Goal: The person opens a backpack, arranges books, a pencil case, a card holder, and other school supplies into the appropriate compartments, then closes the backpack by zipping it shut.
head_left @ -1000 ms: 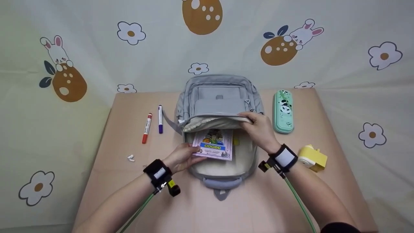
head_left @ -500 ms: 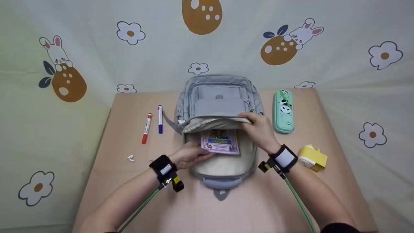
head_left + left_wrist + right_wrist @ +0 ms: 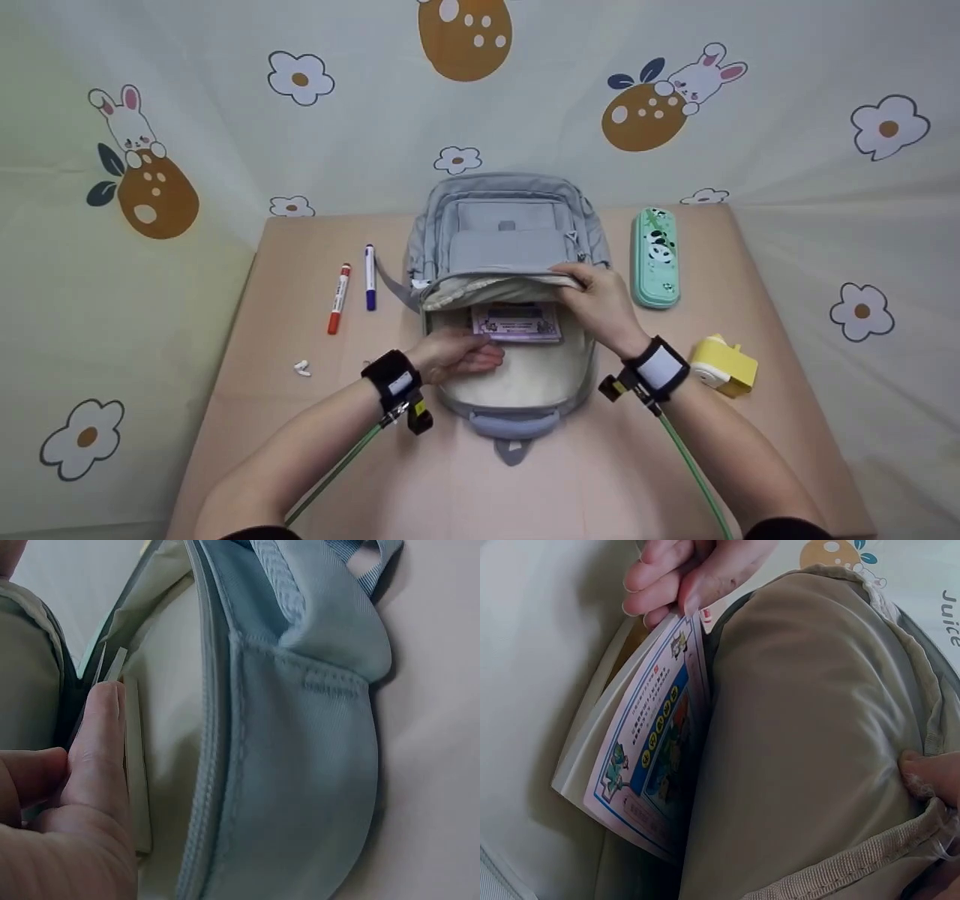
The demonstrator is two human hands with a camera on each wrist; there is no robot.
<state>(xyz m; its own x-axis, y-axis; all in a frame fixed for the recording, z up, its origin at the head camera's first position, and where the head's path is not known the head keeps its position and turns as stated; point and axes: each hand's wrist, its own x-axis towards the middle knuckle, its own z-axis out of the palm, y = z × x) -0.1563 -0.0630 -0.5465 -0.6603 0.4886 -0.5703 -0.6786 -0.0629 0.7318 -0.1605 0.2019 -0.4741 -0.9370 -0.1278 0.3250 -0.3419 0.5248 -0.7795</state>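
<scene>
A grey backpack [image 3: 510,240] lies on the table with its main compartment unzipped. My right hand [image 3: 600,304] grips the edge of its front panel and holds it raised, thumb [image 3: 930,776] on the pale lining. My left hand [image 3: 457,356] pinches the near corner of a pink picture booklet [image 3: 517,326], thumb on the cover and fingers behind it. The booklet is partly inside the opening, its far part hidden under the raised panel. In the right wrist view, another book [image 3: 574,765] with pale page edges lies right behind the booklet.
A red marker [image 3: 339,298] and a purple marker [image 3: 370,277] lie left of the backpack, with a small white object [image 3: 302,367] nearer. On the right are a green panda pencil case [image 3: 656,259] and a yellow-and-white device [image 3: 726,365]. A patterned curtain [image 3: 375,135] hangs behind.
My left hand has moved rightward and away from me, sliding the booklet deeper under the panel, so less of its cover shows. My right hand stays in place on the panel edge.
</scene>
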